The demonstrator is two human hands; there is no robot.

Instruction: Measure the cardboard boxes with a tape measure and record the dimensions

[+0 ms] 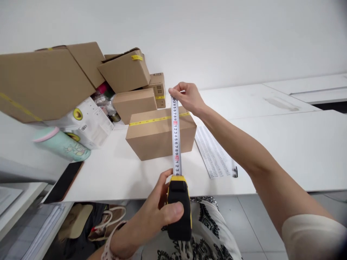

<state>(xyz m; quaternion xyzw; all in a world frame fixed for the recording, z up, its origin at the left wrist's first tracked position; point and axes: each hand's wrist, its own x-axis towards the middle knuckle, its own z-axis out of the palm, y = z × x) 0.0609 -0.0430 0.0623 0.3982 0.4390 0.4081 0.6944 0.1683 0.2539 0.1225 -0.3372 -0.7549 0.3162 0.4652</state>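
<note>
My left hand (162, 209) is wrapped round the black and yellow case of a tape measure (180, 213), its thumb lying on the front of the case. The white blade (176, 141) runs out away from me, and my right hand (188, 96) pinches its far end between thumb and fingers. Beneath the stretched blade, a brown cardboard box (151, 139) with a strip of yellow tape across its top sits on the white table (116, 180). Whether the blade touches the box, I cannot tell.
Several more cardboard boxes (124, 70) are piled at the back left. A mint-green bottle (62, 144) leans by a white box with avocado pictures (93, 122). A dark flat object (65, 182) lies at the left edge. Right of the taped box are a printed sheet (213, 155) and a pen (235, 171).
</note>
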